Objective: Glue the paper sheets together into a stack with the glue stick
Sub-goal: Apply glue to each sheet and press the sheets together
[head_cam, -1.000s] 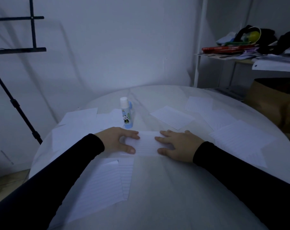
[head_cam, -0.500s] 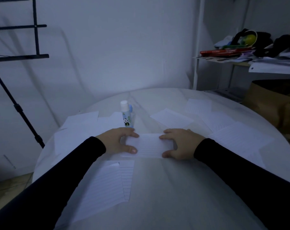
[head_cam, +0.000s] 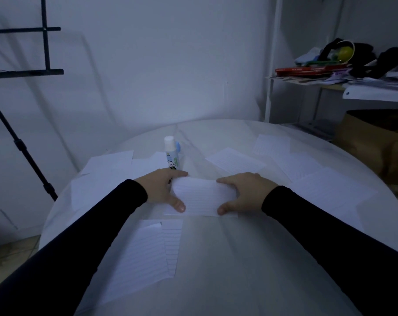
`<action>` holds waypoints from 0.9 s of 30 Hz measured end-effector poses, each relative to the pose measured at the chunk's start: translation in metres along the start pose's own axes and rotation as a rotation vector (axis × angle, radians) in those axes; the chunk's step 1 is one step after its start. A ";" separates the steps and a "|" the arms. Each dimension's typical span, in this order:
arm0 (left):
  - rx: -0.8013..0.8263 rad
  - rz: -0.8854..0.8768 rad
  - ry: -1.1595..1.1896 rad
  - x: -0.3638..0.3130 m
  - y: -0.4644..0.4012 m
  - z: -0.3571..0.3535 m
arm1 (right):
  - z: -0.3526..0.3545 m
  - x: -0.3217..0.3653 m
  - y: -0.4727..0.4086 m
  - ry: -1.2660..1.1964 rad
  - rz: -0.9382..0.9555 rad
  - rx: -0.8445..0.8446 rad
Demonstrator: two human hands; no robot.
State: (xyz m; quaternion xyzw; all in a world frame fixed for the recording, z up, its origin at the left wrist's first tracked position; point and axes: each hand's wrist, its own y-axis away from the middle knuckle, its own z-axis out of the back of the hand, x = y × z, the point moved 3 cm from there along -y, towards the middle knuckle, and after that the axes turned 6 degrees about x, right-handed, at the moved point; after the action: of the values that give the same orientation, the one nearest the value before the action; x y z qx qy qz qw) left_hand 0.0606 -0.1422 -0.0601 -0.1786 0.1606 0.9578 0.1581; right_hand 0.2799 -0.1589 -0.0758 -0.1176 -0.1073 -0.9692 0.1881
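Paper sheet [head_cam: 202, 198] gripped at both ends: left hand [head_cam: 162, 189], right hand [head_cam: 243, 192]; glue stick [head_cam: 171, 153] upright behind.

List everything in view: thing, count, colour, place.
table: one, white, round, centre.
lined sheet: one, white, between both hands.
loose sheets: several, white, scattered on the table.
glue stick: one, white cap, blue body, upright behind the left hand.
stand: one, black, left, beside the table.
shelf: one, white, right, piled with clutter.
left hand: grips the lined sheet's left edge.
right hand: grips its right edge.
sleeves: two, black.
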 end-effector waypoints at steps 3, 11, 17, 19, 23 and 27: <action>-0.059 -0.010 0.070 0.004 0.000 -0.001 | -0.001 -0.001 -0.006 -0.030 0.010 -0.033; -0.284 -0.113 0.151 0.012 0.003 0.006 | 0.002 -0.007 -0.013 -0.217 -0.006 -0.229; -0.383 -0.109 0.279 0.017 0.015 0.022 | 0.012 0.004 -0.010 -0.488 0.009 -0.425; -0.398 -0.105 0.285 0.020 0.023 0.031 | 0.017 0.013 -0.009 -0.578 0.027 -0.456; -0.287 -0.074 0.243 0.033 0.041 0.041 | 0.017 0.033 -0.007 -0.824 0.036 -0.349; -0.161 0.037 0.265 0.058 0.065 0.047 | 0.006 0.051 -0.005 -0.882 0.045 -0.208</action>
State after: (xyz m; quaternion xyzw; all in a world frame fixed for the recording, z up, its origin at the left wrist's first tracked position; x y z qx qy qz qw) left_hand -0.0276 -0.1689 -0.0254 -0.3127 0.1058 0.9383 0.1030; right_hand 0.2329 -0.1702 -0.0573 -0.5400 -0.0765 -0.8276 0.1327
